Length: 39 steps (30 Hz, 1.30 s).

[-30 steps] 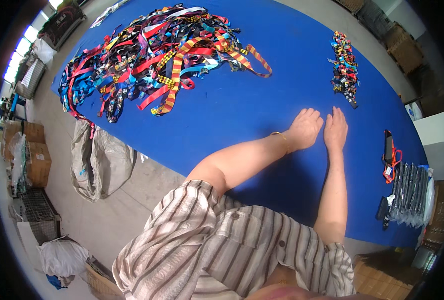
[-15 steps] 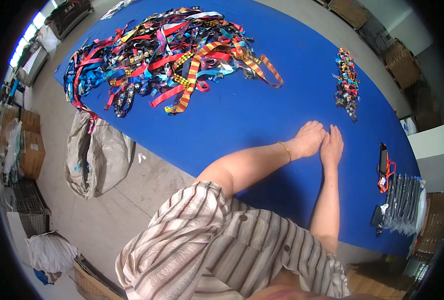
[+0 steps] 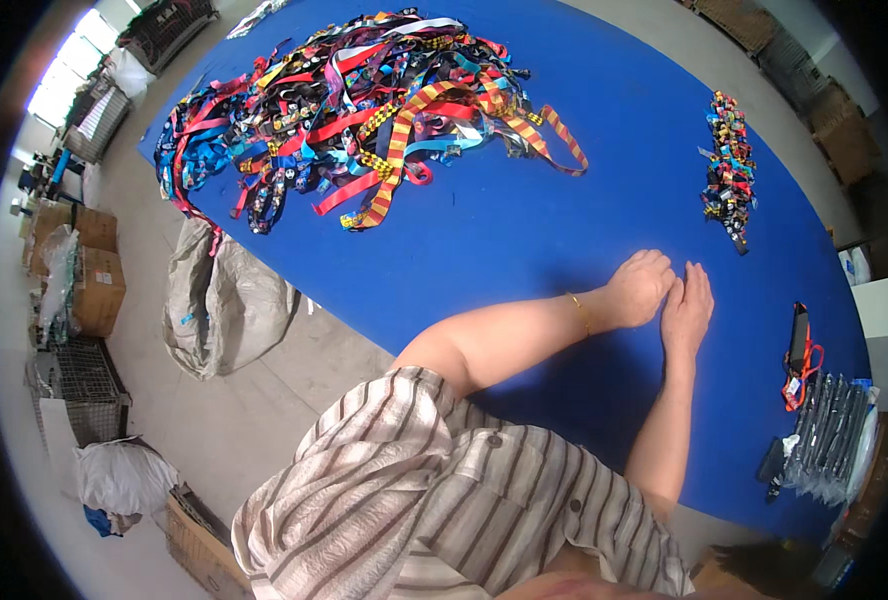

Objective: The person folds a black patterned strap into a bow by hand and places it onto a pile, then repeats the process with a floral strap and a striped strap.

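The bundle (image 3: 731,170) of patterned straps lies toward the table's (image 3: 524,235) right side, beyond the hands and apart from both. A far larger heap (image 3: 344,110) spreads over the far left, a few straps hanging off the edge; that makes two groups, each too tangled to count strap by strap. Two hands meet over the blue cloth: the left hand (image 3: 641,288) has its fingers curled loosely together, what lies under its palm I cannot tell; the right hand (image 3: 688,310) is flat, fingers straight and close together. No strap shows in either, and whether they touch is unclear. It looks like a pause between grips; taking up a strap from either group would call for a forward reach and parted fingers. One bracelet (image 3: 580,313) circles the left wrist. Farther right lie one orange-handled tool (image 3: 801,360), seemingly scissors, and several dark packs (image 3: 822,438) in clear plastic, not countable. One pale sack (image 3: 229,310) sits left, below the table's edge.
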Tool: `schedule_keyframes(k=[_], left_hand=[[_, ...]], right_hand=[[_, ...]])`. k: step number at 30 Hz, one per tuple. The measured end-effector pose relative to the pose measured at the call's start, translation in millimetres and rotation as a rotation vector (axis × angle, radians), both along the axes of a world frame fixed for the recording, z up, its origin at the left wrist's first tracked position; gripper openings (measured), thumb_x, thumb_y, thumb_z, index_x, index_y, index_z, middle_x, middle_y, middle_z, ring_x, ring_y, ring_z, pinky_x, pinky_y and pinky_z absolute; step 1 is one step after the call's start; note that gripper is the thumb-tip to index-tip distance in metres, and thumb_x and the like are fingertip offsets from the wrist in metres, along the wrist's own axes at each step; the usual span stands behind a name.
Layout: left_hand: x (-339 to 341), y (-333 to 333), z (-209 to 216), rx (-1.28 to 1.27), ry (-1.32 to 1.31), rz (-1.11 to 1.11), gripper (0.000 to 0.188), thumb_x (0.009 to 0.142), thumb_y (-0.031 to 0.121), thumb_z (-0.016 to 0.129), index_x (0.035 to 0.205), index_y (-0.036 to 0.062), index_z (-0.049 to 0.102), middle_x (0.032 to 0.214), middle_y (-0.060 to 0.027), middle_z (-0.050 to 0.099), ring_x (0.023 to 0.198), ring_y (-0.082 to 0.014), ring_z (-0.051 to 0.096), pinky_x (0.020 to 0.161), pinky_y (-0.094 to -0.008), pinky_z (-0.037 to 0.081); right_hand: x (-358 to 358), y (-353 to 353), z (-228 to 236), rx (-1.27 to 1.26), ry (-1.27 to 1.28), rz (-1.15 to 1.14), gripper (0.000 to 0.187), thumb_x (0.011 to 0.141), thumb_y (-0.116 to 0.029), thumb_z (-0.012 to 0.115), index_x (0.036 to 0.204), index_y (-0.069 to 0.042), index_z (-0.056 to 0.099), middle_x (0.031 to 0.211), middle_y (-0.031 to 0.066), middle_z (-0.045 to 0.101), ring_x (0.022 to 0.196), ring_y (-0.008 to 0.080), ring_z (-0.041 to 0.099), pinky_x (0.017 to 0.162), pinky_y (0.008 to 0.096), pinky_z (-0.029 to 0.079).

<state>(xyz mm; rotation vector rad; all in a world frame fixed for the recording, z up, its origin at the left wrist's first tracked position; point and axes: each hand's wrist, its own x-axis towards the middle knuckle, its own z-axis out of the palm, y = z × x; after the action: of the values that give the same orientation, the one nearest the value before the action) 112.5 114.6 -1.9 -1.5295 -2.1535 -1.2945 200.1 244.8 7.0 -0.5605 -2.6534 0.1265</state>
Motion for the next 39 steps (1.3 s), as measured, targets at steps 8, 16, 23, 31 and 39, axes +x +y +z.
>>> schedule_keyframes(k=[8,16,23,31,39], left_hand=[[-29.2,-3.3,22.6,-0.026,-0.071,0.016,0.016,0.077,0.003,0.057,0.09,-0.0014,0.066,0.094,-0.0193,0.063,0.093,-0.0373,0.06,0.086,-0.0458,0.049],[-123.6,-108.3,40.9,-0.099,-0.04,0.602,0.018,0.085,0.012,0.061,0.102,0.0044,0.063,0.099,-0.0186,0.064,0.09,-0.0379,0.063,0.083,-0.0455,0.052],[-155.9,-183.0,30.9,-0.235,-0.085,1.006,0.038,0.084,0.019,0.068,0.112,-0.0014,0.054,0.109,-0.0225,0.056,0.101,-0.04,0.058,0.086,-0.0464,0.05],[-171.1,-177.6,28.4,-0.387,-0.138,0.987,0.03,0.088,0.024,0.061,0.107,0.0004,0.061,0.11,-0.0237,0.059,0.097,-0.0415,0.062,0.083,-0.0491,0.05],[-150.3,-174.2,29.6,-0.392,-0.028,0.915,0.022,0.09,0.019,0.055,0.096,0.0006,0.064,0.095,-0.0245,0.066,0.089,-0.0422,0.065,0.077,-0.0499,0.052]], right_hand=[[4.4,-5.6,13.1,-0.049,0.0,0.1,0.04,0.1,-0.023,0.048,0.135,-0.004,0.054,0.142,0.0175,0.05,0.136,0.0331,0.042,0.115,0.046,0.028],[3.8,-1.7,10.7,-0.091,0.06,0.139,0.038,0.099,-0.02,0.051,0.133,-0.003,0.055,0.141,0.0173,0.052,0.135,0.034,0.044,0.114,0.0473,0.028],[5.8,-2.7,12.9,-0.068,0.111,0.169,0.036,0.097,-0.017,0.054,0.13,-0.003,0.054,0.137,0.0173,0.054,0.131,0.0343,0.047,0.113,0.0472,0.031],[8.1,-3.2,16.8,-0.048,0.099,0.145,0.036,0.097,-0.017,0.055,0.13,-0.003,0.054,0.137,0.0167,0.054,0.131,0.0341,0.047,0.112,0.0474,0.032],[5.5,-3.5,12.1,-0.062,0.073,0.131,0.037,0.098,-0.02,0.054,0.132,-0.005,0.053,0.138,0.0159,0.053,0.134,0.0327,0.045,0.114,0.0476,0.03]])
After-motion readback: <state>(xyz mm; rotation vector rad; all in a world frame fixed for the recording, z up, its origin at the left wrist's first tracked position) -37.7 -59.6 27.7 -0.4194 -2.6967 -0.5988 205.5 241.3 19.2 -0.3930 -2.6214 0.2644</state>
